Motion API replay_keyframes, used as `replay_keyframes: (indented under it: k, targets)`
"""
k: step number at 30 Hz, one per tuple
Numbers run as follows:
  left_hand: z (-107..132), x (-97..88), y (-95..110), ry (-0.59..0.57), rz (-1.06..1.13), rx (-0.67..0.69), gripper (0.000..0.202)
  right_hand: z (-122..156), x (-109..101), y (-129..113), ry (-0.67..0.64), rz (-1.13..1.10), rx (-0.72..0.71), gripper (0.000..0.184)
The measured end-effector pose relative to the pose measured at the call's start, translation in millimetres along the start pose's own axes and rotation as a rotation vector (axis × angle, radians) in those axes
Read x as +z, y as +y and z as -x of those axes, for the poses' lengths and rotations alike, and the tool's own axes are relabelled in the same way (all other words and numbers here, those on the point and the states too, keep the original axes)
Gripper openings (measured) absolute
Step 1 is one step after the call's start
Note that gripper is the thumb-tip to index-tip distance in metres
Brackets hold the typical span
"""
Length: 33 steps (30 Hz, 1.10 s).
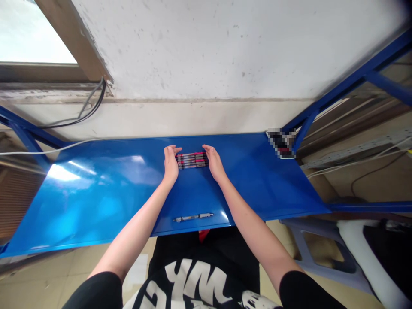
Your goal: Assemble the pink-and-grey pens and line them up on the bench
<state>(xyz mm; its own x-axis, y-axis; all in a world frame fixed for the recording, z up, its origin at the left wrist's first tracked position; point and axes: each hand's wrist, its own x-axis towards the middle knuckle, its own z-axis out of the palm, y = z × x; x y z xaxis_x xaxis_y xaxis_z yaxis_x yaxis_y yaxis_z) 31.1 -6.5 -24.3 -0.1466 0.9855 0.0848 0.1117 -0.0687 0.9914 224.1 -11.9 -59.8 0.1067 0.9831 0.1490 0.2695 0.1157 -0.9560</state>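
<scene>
Several pens (192,160) lie side by side in a neat row on the blue metal shelf (257,184), with red and black parts showing. My left hand (171,164) stands on edge at the row's left end, its palm turned inward and fingers stretched out. At the right end, my right hand (215,163) faces it with fingers extended, the palm against or very close to the pen ends. Neither hand wraps around a pen. Nearer to me, a single grey-and-clear pen (193,217) lies apart close to the shelf's front edge.
A pixelated item (282,143) sits at the shelf's back right corner. Blue frame bars (347,81) rise at both sides, and a white wall (209,56) stands behind. A white cable (48,151) crosses the left end. Below right is a grey stool (322,249).
</scene>
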Motion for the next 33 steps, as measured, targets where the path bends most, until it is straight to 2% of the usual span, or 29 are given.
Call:
replay_keyframes:
  k: [7, 12, 28, 31, 33]
  targets:
    - [1, 0.8, 2, 0.027, 0.035, -0.014, 0.044, 1, 0, -5, 0.018, -0.074, 0.019, 0.068]
    - [1, 2.2, 1, 0.056, 0.066, 0.009, 0.048, 2, 1, -7, 0.064, -0.129, 0.016, 0.065]
    - [0, 2.4, -4, 0.064, 0.089, 0.021, 0.048, 9, 0, -24, 0.051, 0.024, -0.022, 0.059]
    - [-2, 0.9, -6, 0.083, 0.096, 0.024, 0.047, 10, -8, -31, 0.061, 0.073, -0.039, 0.055]
    - [-5, -0.9, -7, 0.107, 0.108, 0.024, 0.046, 16, -18, -43, 0.037, 0.157, -0.044, 0.048]
